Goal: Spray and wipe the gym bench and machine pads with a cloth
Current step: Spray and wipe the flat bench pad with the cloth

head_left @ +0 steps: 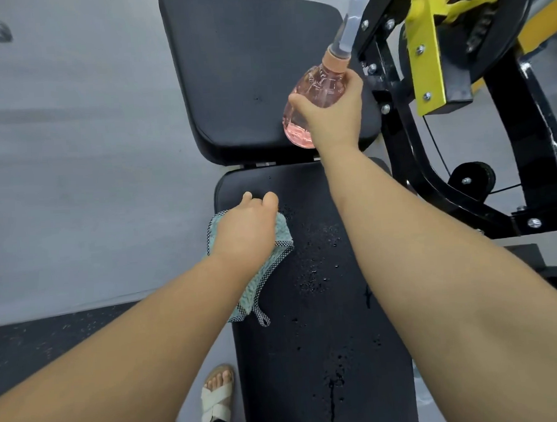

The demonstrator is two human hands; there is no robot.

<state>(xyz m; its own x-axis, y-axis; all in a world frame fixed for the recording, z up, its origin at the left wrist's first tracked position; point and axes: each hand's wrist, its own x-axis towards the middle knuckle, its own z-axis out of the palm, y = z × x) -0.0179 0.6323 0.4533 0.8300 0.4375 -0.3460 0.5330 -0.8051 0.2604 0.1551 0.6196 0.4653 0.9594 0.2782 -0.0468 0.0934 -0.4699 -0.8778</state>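
Note:
A black padded gym bench runs up the middle: a long seat pad speckled with spray droplets and, beyond a gap, a back pad. My left hand presses flat on a teal fluffy cloth at the seat pad's left edge, fingers stretched forward. My right hand grips a clear pink spray bottle over the back pad's near right corner, its nozzle pointing up and away.
A black and yellow machine frame with a weight plate stands close on the right, with a pulley wheel lower down. Grey floor lies to the left, dark rubber matting at bottom left. My sandalled foot stands beside the bench.

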